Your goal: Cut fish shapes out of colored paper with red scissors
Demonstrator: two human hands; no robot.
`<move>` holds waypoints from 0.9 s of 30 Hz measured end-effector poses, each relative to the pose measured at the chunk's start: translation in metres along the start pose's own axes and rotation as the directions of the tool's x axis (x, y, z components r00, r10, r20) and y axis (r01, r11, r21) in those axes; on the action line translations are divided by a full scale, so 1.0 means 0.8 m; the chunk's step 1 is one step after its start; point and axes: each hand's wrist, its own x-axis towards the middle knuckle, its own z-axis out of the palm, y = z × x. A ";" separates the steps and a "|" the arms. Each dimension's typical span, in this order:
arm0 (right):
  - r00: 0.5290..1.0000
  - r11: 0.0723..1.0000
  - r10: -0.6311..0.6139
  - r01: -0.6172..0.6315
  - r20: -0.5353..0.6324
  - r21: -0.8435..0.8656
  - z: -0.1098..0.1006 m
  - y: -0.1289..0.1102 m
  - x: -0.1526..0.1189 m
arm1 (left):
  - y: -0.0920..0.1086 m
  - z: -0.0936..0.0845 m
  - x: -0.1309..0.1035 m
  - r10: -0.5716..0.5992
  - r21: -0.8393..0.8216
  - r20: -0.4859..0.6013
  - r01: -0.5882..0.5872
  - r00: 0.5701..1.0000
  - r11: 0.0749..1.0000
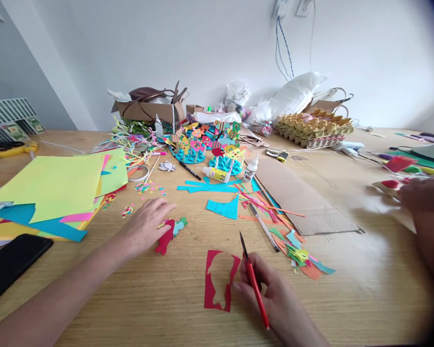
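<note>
My left hand (149, 222) is stretched flat, its fingers extended over a small pile of paper fish. Near its thumb lies a red paper fish (165, 237), overlapping a light-blue and green paper fish (180, 226). My right hand (265, 284) is closed around a red-handled craft knife (255, 289) with its dark pointed blade upward. Beside that hand's fingertips is a red paper scrap (210, 289) with a fish-shaped hole cut through it. Whether the fingers also pinch the scrap's right edge is hard to tell.
Colored paper sheets (58, 180) and a black phone (16, 267) lie left. Glue bottles (250, 169), decorated blue bases (190, 156), a pen (264, 227) and scraps (302, 255) sit ahead. Cardboard (296, 195) and egg trays (314, 127) are right. Another person's hand (425, 195) is at the right edge.
</note>
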 end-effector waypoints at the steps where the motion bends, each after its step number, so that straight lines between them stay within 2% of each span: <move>1: 0.999 0.997 0.030 -0.031 -0.026 -0.069 -0.002 0.000 0.001 | 0.008 0.003 -0.004 0.059 0.085 -0.032 -0.056 0.998 0.995; 2: 0.997 0.990 0.052 -0.058 -0.052 -0.127 -0.004 0.000 0.002 | 0.018 0.007 -0.008 0.102 0.113 -0.003 -0.101 0.995 0.988; 3: 0.995 0.981 0.065 -0.078 -0.077 -0.178 -0.005 0.000 0.003 | 0.029 0.012 -0.014 0.151 0.102 0.080 -0.159 0.985 0.982; 5: 0.991 0.960 0.068 -0.096 -0.115 -0.263 -0.006 -0.001 0.003 | 0.050 0.026 -0.025 0.262 0.048 0.237 -0.280 0.936 0.959; 6: 0.991 0.951 0.061 -0.094 -0.119 -0.296 -0.006 -0.002 0.002 | 0.060 0.033 -0.030 0.279 0.038 0.295 -0.303 0.914 0.952; 9: 0.996 0.934 0.029 -0.055 -0.080 -0.352 -0.003 -0.004 -0.003 | 0.082 0.051 -0.037 0.270 0.095 0.362 -0.324 0.892 0.941; 13: 1.000 0.936 -0.006 0.001 -0.012 -0.352 0.003 -0.007 -0.013 | 0.093 0.056 -0.033 0.264 0.151 0.393 -0.345 0.881 0.926; 18: 0.999 0.933 -0.030 0.044 0.044 -0.357 0.014 -0.014 -0.017 | 0.096 0.061 -0.027 0.305 0.080 0.415 -0.369 0.857 0.926; 22: 0.999 0.959 -0.039 0.039 0.004 -0.281 0.023 -0.020 -0.017 | 0.095 0.074 -0.027 0.327 -0.022 0.395 -0.347 0.859 0.938; 27: 0.988 0.986 -0.090 0.071 -0.125 -0.152 0.024 -0.022 -0.018 | 0.109 0.081 -0.025 0.311 -0.223 0.265 -0.256 0.913 0.941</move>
